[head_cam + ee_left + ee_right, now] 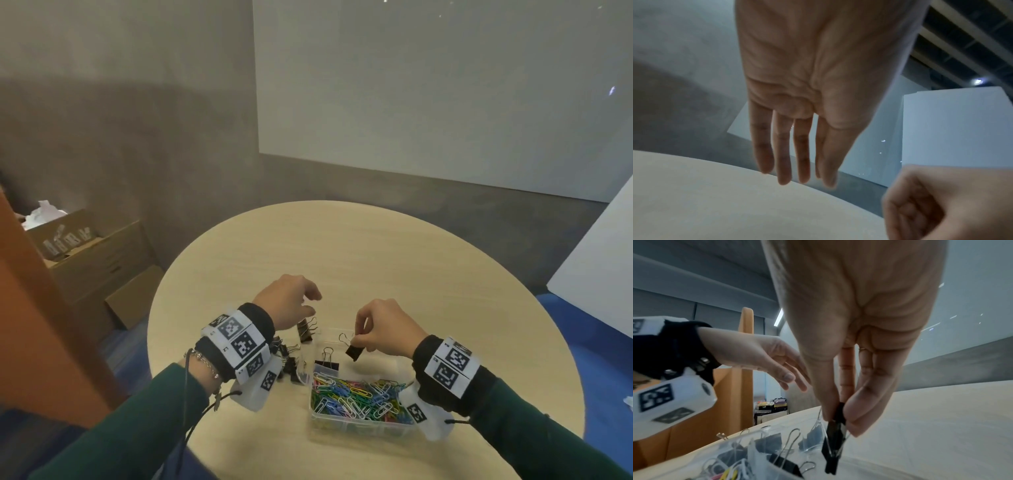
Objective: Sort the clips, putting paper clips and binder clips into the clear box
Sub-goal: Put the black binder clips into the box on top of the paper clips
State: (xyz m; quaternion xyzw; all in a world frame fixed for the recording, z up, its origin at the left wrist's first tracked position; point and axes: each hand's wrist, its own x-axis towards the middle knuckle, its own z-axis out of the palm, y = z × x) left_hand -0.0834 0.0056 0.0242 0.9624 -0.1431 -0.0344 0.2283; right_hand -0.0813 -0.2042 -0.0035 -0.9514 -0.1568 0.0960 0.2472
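A clear box (363, 425) on the round table holds a heap of coloured paper clips (356, 397) in its near part and one black binder clip (327, 364) in its far part. My right hand (359, 337) pinches another black binder clip (352, 352) (833, 449) by its wire handles, hanging above the box's far part. Empty, with fingers straight and relaxed, my left hand (308, 303) (795, 175) hovers over loose black binder clips (306, 330) left of the box. More binder clips (289, 359) lie under my left wrist.
The beige round table (342, 246) stretches away beyond the hands. Cardboard boxes (96, 260) stand on the floor to the left, beside an orange panel (41, 308). A white board (603, 253) leans at the right.
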